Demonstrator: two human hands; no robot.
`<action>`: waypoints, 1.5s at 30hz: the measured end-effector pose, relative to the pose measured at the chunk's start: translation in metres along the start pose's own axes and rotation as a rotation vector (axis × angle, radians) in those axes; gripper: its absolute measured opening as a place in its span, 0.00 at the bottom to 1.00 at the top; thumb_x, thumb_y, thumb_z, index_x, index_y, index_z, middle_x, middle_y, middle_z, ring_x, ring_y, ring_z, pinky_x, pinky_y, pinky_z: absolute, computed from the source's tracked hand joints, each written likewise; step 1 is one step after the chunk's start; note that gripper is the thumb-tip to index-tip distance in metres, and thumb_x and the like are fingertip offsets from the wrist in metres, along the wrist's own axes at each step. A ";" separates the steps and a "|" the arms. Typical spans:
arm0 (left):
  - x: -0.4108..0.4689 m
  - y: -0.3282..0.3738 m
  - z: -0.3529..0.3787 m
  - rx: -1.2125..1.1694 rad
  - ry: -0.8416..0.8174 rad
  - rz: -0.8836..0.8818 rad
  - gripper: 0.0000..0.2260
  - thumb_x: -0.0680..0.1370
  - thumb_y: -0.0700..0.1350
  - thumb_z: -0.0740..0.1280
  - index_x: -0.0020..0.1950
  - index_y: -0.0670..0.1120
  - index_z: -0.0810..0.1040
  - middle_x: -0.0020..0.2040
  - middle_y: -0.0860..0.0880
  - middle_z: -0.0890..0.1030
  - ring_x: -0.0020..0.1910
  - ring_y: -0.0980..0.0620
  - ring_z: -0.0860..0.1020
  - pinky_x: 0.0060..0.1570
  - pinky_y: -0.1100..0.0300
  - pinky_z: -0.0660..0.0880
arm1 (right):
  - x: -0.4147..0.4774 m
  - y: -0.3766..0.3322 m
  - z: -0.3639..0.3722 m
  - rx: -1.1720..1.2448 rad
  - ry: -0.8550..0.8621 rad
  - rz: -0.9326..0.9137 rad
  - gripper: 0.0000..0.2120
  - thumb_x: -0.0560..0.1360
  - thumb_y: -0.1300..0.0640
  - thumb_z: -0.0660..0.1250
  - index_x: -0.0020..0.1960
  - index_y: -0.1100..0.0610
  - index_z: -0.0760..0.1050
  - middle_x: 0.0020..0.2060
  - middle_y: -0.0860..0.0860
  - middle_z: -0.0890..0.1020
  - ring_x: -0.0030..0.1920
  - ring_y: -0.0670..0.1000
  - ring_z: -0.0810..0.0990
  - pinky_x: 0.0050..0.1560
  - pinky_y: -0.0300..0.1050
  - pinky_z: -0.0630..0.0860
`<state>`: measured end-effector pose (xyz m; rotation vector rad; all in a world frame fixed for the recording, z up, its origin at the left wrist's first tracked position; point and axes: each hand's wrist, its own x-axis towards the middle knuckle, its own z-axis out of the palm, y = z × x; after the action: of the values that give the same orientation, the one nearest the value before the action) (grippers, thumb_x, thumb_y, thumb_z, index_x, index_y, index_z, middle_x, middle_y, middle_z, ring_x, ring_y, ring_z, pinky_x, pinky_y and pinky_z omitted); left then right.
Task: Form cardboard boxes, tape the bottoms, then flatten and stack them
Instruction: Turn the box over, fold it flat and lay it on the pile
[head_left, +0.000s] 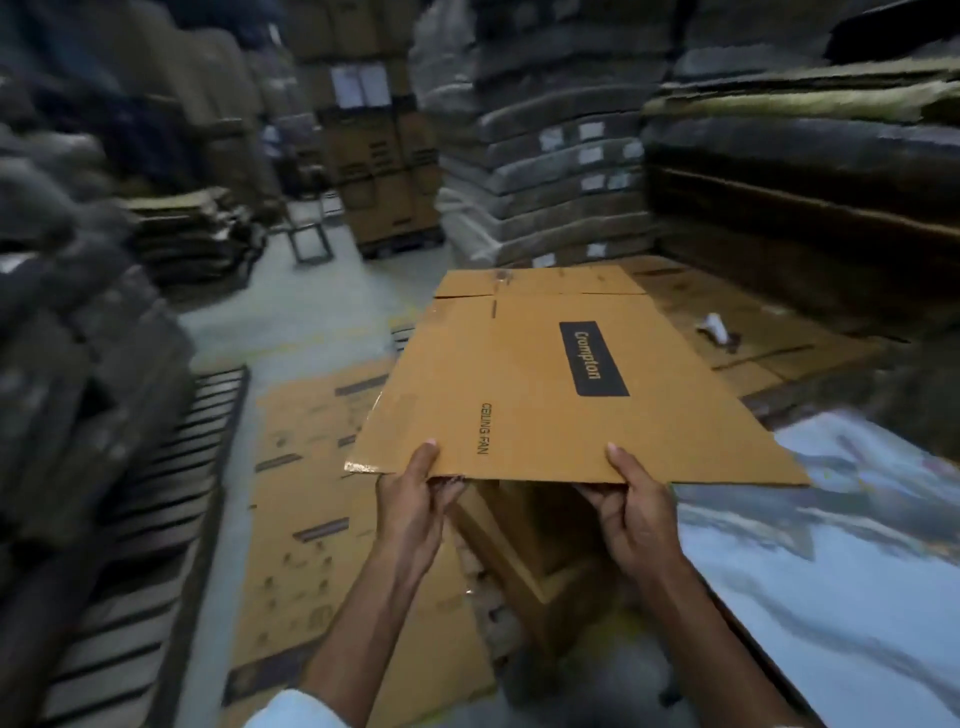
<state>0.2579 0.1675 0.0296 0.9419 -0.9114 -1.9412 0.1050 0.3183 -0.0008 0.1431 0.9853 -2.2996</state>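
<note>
A flattened brown cardboard box (530, 384), printed with a black label and the words "CEILING FAN", is held level in front of me. My left hand (415, 499) grips its near edge at the left, thumb on top and fingers beneath. My right hand (631, 512) grips the same edge further right in the same way. Under the near edge, part of another brown cardboard piece (519, 540) shows between my hands.
Flat cardboard sheets (306, 467) lie on the floor at left and far right. A dark slatted pallet (171, 499) lies at left. A shiny wrapped surface (841, 561) is at right. Tall stacks of bundled goods (561, 140) and boxes line the aisle.
</note>
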 end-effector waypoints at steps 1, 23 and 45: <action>0.001 0.014 -0.025 -0.018 0.051 0.031 0.14 0.82 0.39 0.66 0.67 0.37 0.75 0.54 0.39 0.84 0.47 0.44 0.86 0.44 0.50 0.85 | -0.001 0.021 0.019 -0.023 -0.049 0.038 0.20 0.78 0.64 0.68 0.69 0.59 0.71 0.64 0.59 0.80 0.63 0.60 0.80 0.49 0.60 0.84; 0.167 0.121 -0.406 -0.109 0.411 -0.049 0.09 0.81 0.37 0.67 0.61 0.45 0.78 0.47 0.49 0.86 0.43 0.47 0.84 0.51 0.48 0.82 | 0.013 0.409 0.176 -0.264 0.026 0.442 0.25 0.74 0.62 0.71 0.70 0.59 0.73 0.63 0.61 0.81 0.61 0.61 0.81 0.46 0.53 0.84; 0.443 -0.364 -0.742 -0.242 0.649 -0.448 0.19 0.80 0.38 0.69 0.71 0.42 0.74 0.59 0.42 0.85 0.54 0.45 0.85 0.50 0.50 0.84 | 0.292 0.863 -0.195 -0.346 0.324 0.721 0.29 0.69 0.67 0.74 0.68 0.58 0.74 0.62 0.57 0.82 0.61 0.57 0.80 0.49 0.61 0.83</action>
<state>0.5775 -0.2455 -0.7497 1.5881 -0.0915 -1.8406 0.3498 -0.1487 -0.7688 0.6291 1.2260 -1.4539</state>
